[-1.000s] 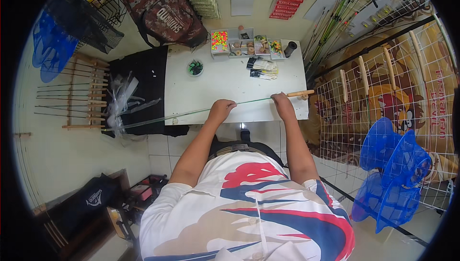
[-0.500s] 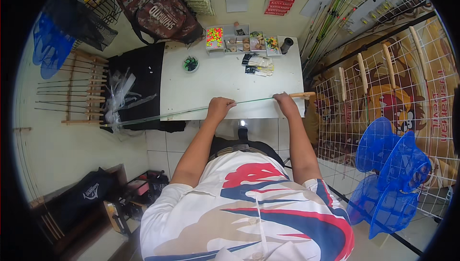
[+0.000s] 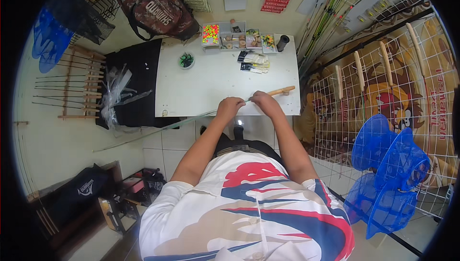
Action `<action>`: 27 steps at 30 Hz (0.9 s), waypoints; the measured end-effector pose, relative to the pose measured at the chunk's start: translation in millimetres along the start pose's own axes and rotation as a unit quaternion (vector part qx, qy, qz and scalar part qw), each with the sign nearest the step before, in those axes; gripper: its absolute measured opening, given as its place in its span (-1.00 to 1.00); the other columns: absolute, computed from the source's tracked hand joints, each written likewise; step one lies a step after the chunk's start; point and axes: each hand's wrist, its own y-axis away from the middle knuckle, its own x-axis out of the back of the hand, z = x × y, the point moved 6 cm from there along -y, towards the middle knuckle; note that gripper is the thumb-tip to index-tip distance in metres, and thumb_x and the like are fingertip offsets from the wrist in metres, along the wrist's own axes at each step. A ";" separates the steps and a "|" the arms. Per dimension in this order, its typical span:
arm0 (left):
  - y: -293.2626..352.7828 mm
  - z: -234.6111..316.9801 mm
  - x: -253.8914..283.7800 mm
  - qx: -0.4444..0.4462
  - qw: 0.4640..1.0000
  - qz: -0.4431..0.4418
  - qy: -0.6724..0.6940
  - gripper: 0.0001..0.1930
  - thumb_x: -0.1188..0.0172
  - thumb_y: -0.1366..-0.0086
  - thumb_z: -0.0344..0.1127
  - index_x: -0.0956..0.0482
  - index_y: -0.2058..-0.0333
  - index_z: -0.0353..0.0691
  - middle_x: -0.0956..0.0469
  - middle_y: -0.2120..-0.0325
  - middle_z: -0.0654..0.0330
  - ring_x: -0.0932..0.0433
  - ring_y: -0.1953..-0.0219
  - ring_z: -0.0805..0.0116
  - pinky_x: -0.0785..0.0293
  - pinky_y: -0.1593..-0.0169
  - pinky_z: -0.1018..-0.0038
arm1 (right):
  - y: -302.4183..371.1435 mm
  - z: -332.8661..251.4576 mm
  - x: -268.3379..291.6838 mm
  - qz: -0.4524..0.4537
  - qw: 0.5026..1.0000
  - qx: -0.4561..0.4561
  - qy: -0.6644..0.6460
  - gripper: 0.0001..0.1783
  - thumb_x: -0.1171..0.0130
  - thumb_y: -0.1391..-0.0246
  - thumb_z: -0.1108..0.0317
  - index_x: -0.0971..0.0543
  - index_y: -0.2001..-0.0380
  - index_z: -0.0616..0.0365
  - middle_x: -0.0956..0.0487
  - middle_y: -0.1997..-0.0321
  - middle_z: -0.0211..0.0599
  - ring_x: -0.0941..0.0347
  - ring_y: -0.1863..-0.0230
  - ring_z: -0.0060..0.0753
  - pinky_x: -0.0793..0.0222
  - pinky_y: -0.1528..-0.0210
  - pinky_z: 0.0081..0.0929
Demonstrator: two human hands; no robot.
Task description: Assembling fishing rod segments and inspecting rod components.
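A thin green fishing rod with a wooden handle lies slantwise across the table's near edge. My left hand is closed around its shaft, thumb and fingers together. Just right of it, my right hand pinches the shaft close to the handle. From my left hand toward the lower left, the rod shaft looks wrapped in a clear plastic sleeve, and its tip hangs beyond the table. My fingers hide the stretch of rod between them.
On the white table are a cup of small green-and-black parts, packets and a divided tray. Loose plastic sleeves lie on the black cloth at left. Blue nets hang from the wire grid at right.
My right hand has moved left, close to my left hand. The rod's handle has shifted left and slightly up, while its tip has swung down toward me.
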 end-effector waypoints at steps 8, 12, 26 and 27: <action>-1.0 -9.9 9.9 0.010 0.999 -0.006 0.050 -0.77 -0.26 -0.24 -0.17 -0.72 0.29 -0.20 -0.68 0.34 0.07 -0.64 0.27 0.08 -0.52 0.15 0.29 | 8.5 11.9 22.8 0.049 0.993 -0.004 0.104 -0.75 -0.21 0.00 0.46 -0.64 0.19 0.16 -0.61 0.21 -0.13 -0.48 0.09 -0.07 -0.42 0.03 -0.23; 0.9 -7.9 10.1 0.005 1.000 0.000 0.011 -0.80 -0.26 -0.23 -0.19 -0.72 0.30 -0.18 -0.68 0.34 0.09 -0.64 0.28 0.08 -0.52 0.16 0.28 | 5.6 10.7 14.0 0.049 0.995 -0.035 0.086 -0.75 -0.09 0.00 0.44 -0.70 0.28 0.13 -0.65 0.28 -0.13 -0.52 0.15 -0.06 -0.45 0.06 -0.23; 9.2 1.8 15.2 -0.149 0.978 0.097 -0.109 -0.69 -0.39 -0.06 -0.21 -0.69 0.20 -0.17 -0.66 0.24 0.17 -0.55 0.07 0.16 -0.30 -0.14 0.04 | 22.5 25.8 -0.1 0.040 0.995 -0.083 -0.025 -0.80 -0.18 -0.09 0.45 -0.67 0.21 0.21 -0.65 0.25 -0.02 -0.55 0.17 0.05 -0.40 -0.05 -0.26; 10.1 6.2 17.5 -0.147 0.978 0.098 -0.110 -0.69 -0.39 -0.06 -0.21 -0.69 0.20 -0.17 -0.66 0.24 0.17 -0.55 0.07 0.16 -0.30 -0.14 0.04 | 23.8 24.4 -0.2 0.039 0.996 -0.081 -0.026 -0.80 -0.18 -0.09 0.45 -0.67 0.21 0.21 -0.65 0.25 -0.02 -0.55 0.17 0.05 -0.40 -0.05 -0.26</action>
